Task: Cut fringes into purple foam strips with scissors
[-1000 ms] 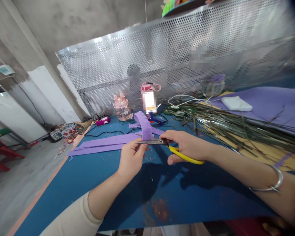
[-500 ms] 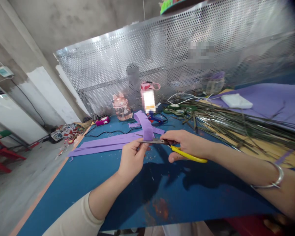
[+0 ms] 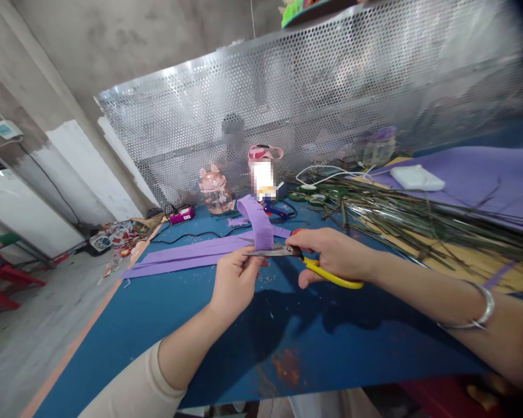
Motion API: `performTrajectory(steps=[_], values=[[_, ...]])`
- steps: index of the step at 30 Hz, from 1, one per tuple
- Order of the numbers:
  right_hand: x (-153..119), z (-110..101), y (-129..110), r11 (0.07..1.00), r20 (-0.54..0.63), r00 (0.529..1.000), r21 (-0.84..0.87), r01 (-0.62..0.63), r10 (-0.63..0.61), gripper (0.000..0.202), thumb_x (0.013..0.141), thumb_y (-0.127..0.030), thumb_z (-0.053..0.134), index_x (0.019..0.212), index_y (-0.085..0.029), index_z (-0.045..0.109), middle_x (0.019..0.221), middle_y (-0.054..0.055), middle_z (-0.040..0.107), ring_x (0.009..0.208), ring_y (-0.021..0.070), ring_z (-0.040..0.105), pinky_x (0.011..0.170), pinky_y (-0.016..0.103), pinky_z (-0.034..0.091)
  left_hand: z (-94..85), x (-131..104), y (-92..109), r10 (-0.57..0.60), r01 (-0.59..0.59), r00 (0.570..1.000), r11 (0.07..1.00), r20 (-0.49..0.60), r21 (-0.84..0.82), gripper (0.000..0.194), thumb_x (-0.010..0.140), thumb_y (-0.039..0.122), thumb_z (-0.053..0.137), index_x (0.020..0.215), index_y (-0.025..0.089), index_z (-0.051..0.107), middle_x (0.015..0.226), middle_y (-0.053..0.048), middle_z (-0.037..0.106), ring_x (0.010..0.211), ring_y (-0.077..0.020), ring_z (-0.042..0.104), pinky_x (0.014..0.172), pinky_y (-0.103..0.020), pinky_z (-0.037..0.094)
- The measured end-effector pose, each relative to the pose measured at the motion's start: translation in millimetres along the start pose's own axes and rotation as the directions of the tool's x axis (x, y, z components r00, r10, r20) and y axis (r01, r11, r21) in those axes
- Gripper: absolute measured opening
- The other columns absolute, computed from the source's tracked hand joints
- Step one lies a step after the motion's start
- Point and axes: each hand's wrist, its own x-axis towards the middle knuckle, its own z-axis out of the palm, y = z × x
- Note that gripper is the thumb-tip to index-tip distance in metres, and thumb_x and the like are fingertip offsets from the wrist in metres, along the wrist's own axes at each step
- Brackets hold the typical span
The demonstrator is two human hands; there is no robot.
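L hand [image 3: 235,278] pinched the fringed purple strip [image 3: 258,223]; R hand [image 3: 331,255] held yellow-handled scissors [image 3: 333,278], blades at strip's lower end. Flat purple strips [image 3: 178,256] lay on blue table [image 3: 226,354], pink bottle [image 3: 217,191] & dark stems [image 3: 401,215] behind.

This was a workshop, a rough one for craft work. Long dark stems [image 3: 396,209] lay heaped along the right edge of the blue counter [image 3: 165,325], near a purple sheet [image 3: 475,174], and a blue glue gun [image 3: 279,210] sat toward its far edge. Behind stood a perforated metal panel [image 3: 183,122]; the wall [image 3: 113,35] was bare and patchily painted, and scraps [image 3: 126,232] littered the grey floor [image 3: 39,325] past the left edge.
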Motion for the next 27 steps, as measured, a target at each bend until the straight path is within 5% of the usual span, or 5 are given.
performTrajectory(steps=[19,27], values=[[0.3,-4.3,1.5,0.999,0.043,0.999,-0.042,-0.024,0.025,0.038,0.07,-0.055,0.068,0.074,-0.02,0.055,0.065,-0.002,0.05,0.056,0.0136,0.048,0.054,0.022,0.034,1.4,1.5,-3.8,-0.02,0.02,1.0,0.999,-0.006,-0.025,0.03,0.082,0.04,0.054,0.082,0.015,0.07,0.07,-0.004,0.068,0.059,-0.012,0.057,0.052,-0.021,0.044],[1.4,-5.5,2.6,0.998,0.045,0.998,-0.041,-0.039,0.041,0.038,0.071,-0.055,0.066,0.078,-0.019,0.057,0.069,0.0,0.055,0.06,0.0162,0.053,0.057,0.023,0.037,1.9,3.5,-1.4,-0.079,0.075,0.993,0.996,-0.087,-0.045,0.024,0.076,0.038,0.061,0.075,0.015,0.067,0.065,-0.002,0.065,0.058,-0.0115,0.056,0.052,-0.021,0.046]])
